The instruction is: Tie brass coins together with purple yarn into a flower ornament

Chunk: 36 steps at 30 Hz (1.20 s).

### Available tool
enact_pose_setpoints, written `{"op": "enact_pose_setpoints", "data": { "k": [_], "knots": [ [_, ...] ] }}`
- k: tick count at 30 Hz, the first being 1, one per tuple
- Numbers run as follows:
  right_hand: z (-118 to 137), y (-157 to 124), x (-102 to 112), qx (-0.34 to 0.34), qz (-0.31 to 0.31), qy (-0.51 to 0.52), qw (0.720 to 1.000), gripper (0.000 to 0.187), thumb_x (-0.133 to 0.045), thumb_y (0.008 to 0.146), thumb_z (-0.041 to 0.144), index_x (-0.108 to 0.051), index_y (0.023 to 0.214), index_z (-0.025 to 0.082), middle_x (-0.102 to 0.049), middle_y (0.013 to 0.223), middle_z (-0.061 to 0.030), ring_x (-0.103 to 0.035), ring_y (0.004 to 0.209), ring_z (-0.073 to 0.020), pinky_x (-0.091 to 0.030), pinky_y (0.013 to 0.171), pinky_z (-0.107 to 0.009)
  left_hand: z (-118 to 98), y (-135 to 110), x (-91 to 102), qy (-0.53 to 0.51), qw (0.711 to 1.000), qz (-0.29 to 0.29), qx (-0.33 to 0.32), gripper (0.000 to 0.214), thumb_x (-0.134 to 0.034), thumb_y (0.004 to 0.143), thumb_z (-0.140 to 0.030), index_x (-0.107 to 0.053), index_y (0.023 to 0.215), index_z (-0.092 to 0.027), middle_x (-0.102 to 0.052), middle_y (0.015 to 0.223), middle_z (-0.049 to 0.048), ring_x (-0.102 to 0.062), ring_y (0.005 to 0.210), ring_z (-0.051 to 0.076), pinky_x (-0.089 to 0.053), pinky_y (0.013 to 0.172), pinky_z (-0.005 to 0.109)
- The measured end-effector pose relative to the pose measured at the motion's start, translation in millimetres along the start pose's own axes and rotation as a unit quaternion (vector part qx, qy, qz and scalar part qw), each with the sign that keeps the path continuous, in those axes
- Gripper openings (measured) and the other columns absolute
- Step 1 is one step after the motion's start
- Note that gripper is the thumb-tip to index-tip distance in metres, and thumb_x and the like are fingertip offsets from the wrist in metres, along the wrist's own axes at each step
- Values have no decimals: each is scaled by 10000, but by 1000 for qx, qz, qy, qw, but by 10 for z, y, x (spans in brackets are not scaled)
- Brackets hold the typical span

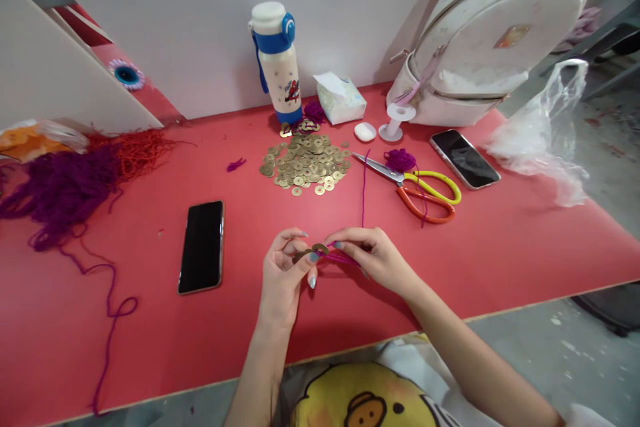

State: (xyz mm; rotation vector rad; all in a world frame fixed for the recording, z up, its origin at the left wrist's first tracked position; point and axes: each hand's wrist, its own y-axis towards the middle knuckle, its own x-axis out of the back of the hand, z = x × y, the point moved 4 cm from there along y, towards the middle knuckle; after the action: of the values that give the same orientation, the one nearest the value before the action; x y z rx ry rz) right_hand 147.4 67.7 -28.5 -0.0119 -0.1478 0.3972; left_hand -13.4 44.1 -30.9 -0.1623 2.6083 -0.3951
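A white shirt with a yellow duck print (pixel 360 400) sits lowest, at the edge of the red tabletop (pixel 525 240). Just above it the left hand (pixel 285 273) pinches a couple of round brass coins with holes (pixel 313 251) between thumb and fingertips, closed tight. The right hand (pixel 377 257), touching the coins, has its fingers closed on a purple yarn strand (pixel 363 193) that trails away across the table. Beyond lie a heap of loose brass coins (pixel 305 163), yellow-and-orange-handled scissors (pixel 420 187), and, to the left, a black smartphone (pixel 201 247).
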Motion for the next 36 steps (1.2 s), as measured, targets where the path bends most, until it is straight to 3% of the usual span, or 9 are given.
{"op": "enact_pose_setpoints", "data": {
  "k": [4,19,24,36],
  "knots": [
    [-9,-3,5,4,-1,5,1000,289,-522,952,311,-777,1022,195,-746,798,-59,-666,718,-185,-494,645,-260,22,6,-7,-34,999,13,10,427,-901,606,-243,-613,919,-192,-579,605,-91,-487,350,28,-390,369,140],
    [14,-12,14,37,1,-13,999,281,-520,952,252,-781,1029,184,-765,842,-59,-678,710,-159,-503,662,-234,62,10,-10,-80,996,46,19,402,-882,657,-188,-611,954,-181,-592,636,-87,-488,362,11,-384,389,125],
    [2,-17,18,40,0,-18,999,284,-526,953,260,-786,1032,176,-751,773,-51,-619,602,-130,-475,602,-220,77,16,-7,-98,993,55,22,389,-881,658,-169,-628,953,-177,-600,648,-82,-500,363,10,-395,384,120],
    [37,-17,23,59,-5,-23,998,268,-533,946,229,-788,1009,173,-743,740,-42,-590,568,-115,-461,578,-205,95,16,8,-125,990,53,41,411,-906,622,-171,-645,939,-176,-622,678,-72,-469,358,-1,-395,376,124]
  ]
}}
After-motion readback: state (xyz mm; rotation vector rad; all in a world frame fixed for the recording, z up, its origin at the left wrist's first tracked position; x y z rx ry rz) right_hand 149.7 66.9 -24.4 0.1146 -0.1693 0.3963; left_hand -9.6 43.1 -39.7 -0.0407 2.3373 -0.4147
